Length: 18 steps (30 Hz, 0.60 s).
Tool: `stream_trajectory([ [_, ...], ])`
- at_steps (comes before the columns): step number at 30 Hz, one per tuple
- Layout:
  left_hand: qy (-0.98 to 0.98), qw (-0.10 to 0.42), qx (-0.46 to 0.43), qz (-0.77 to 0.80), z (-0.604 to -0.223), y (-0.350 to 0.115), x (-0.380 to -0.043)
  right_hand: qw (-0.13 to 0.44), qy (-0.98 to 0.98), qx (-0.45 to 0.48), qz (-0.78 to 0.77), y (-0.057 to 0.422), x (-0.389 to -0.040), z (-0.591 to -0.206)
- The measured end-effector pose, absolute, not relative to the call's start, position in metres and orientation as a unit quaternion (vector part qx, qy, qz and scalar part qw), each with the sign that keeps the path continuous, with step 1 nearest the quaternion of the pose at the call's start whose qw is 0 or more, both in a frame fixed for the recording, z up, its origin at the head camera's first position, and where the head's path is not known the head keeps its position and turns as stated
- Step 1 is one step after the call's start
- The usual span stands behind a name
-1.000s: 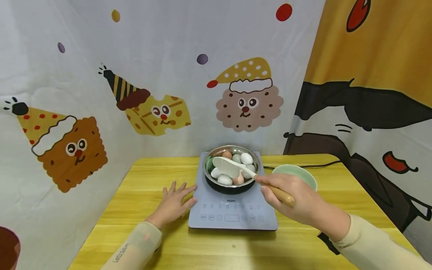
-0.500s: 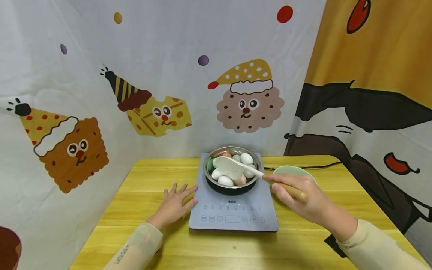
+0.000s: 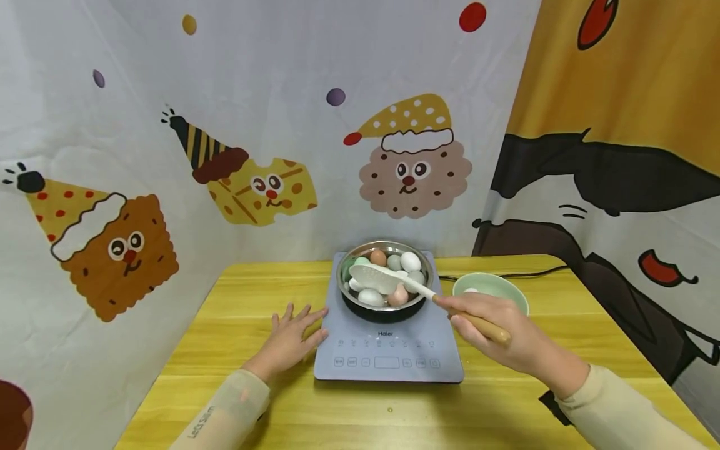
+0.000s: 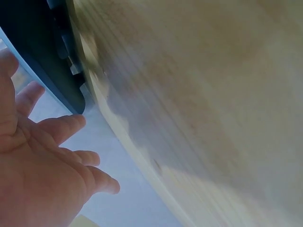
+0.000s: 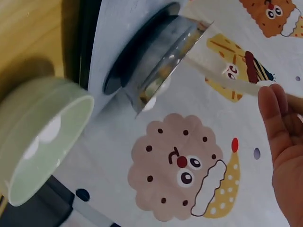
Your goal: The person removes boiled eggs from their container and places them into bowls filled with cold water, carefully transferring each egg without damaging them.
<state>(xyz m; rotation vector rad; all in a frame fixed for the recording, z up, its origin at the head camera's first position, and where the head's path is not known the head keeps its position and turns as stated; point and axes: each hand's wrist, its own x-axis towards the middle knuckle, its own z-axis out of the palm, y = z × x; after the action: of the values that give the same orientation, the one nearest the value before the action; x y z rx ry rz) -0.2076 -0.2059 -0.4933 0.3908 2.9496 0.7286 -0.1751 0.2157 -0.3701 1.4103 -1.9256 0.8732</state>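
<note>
My right hand point(image 3: 503, 325) grips the wooden handle of a white cooking spoon point(image 3: 374, 278). The spoon's broad head lies over the eggs point(image 3: 371, 297) in a round metal pan point(image 3: 343, 292), hiding some of them. White, brown and greenish eggs show around it. Under the pan is a pale blue induction cooker point(image 3: 388, 347). Beside the cooker's left edge my left hand point(image 3: 287, 342) is spread with straight fingers, its fingertips right at that edge; the left wrist view shows the same hand palm-side, holding nothing.
Right of the cooker stands a light green bowl point(image 3: 497, 283), partly behind my right hand; white eggs point(image 5: 49, 131) show inside it in the right wrist view. A black cord point(image 3: 534, 275) runs along the wooden table's back. A cartoon-printed cloth hangs behind.
My right hand and the spoon's handle have shifted a little to the right since a second ago, while the spoon's head has moved slightly among the eggs. My left hand stays in place.
</note>
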Motion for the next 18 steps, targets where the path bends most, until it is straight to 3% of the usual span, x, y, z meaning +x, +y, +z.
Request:
stream_trajectory([
  [5,0.964,0.042,0.126,0.232,-0.493,-0.206,-0.208,0.287,-0.751,0.531,0.267,0.212,-0.176,-0.372],
  [10,0.963,0.042,0.126,0.236,-0.494,-0.207,-0.207,0.254,-0.760,0.484,0.351,0.207,-0.179,-0.378],
  [18,0.963,0.040,0.125,0.236,-0.495,-0.207,-0.209,0.085,-0.737,0.244,0.625,0.206,-0.183,-0.372],
])
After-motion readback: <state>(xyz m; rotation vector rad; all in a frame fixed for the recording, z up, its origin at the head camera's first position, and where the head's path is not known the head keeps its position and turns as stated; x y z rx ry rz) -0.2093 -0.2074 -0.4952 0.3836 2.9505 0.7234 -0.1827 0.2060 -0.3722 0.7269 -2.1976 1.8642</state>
